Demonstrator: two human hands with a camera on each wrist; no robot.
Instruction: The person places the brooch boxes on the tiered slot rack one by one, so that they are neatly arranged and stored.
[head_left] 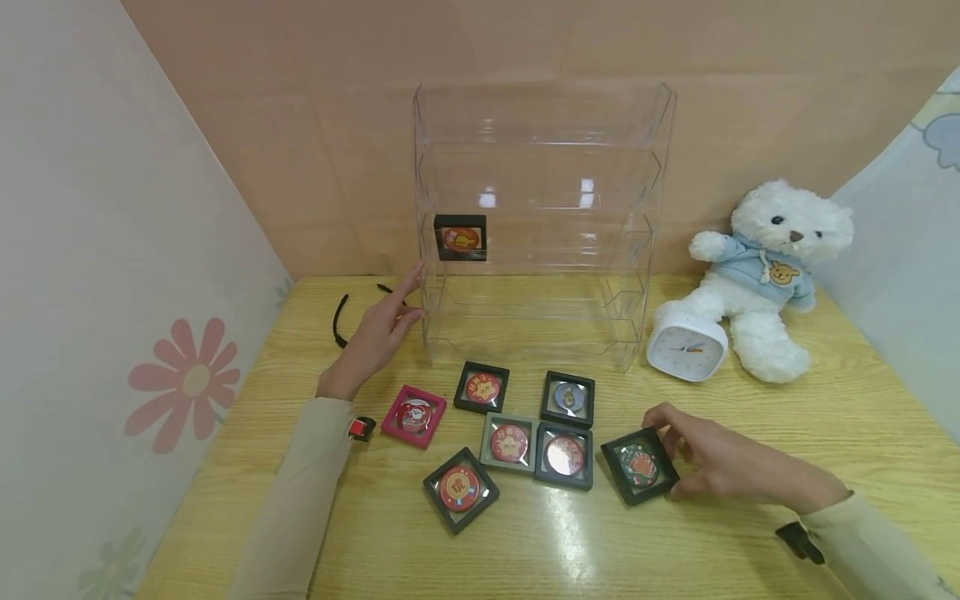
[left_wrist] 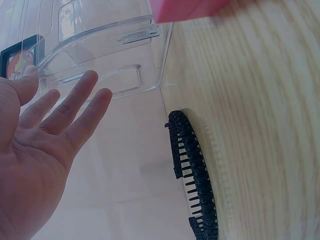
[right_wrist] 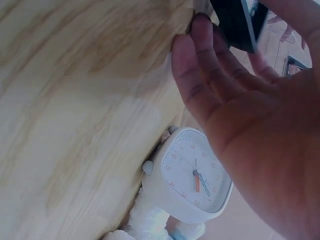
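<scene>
My right hand grips the right edge of a black square display frame with a red-and-green round badge inside; the frame lies tilted at the right of the group. In the right wrist view my fingers curl about the frame's dark edge. My left hand is at the left side of a clear acrylic tiered rack, fingers extended and fingertips right at its side panel. One black frame with a red badge stands on a middle tier at the rack's left end.
In front of the rack lie a pink frame, a grey-green frame and several black frames. To the right, a white clock stands before a white teddy bear. A black toothed hair clip lies beyond my left hand.
</scene>
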